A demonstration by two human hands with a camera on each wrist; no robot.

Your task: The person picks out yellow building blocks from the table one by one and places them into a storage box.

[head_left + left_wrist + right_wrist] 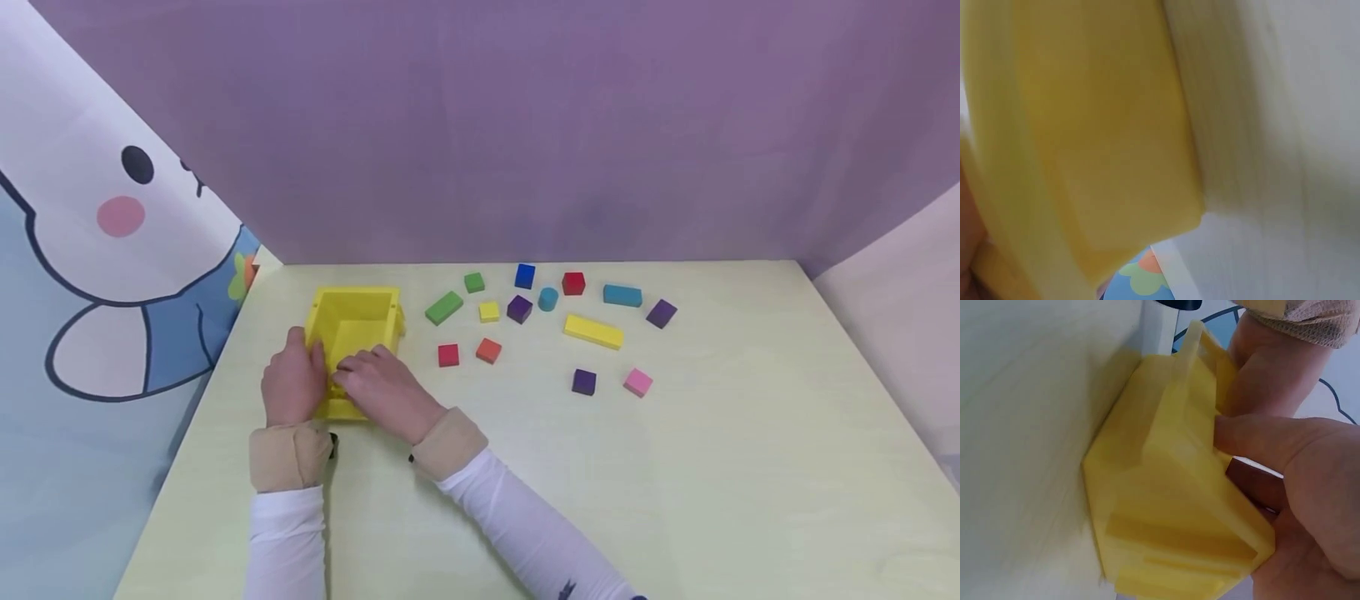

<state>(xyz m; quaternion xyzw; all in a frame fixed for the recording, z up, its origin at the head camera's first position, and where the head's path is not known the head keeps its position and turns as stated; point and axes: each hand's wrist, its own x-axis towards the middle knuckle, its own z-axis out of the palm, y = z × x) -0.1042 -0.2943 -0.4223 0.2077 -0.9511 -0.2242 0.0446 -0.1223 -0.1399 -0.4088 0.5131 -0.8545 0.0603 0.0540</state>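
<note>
A yellow plastic bin (358, 293) stands on the left part of the table. My left hand (292, 385) grips its left wall, the thumb at the rim. My right hand (388, 392) reaches over the near right side, its fingertips bent down into the bin. In the right wrist view the thumb of the right hand (1313, 481) dips past the rim of the bin (1172, 419); the other fingers are partly hidden behind the wall. I cannot tell whether they hold anything. The bin's outer side (1110, 125) fills much of the left wrist view.
Several loose blocks lie right of the bin: a red cube (448, 355), an orange cube (488, 350), a long green block (444, 308), a long yellow block (593, 331), a blue cylinder (548, 299) and a pink cube (638, 382). A purple backdrop (525, 133) rises behind the table.
</note>
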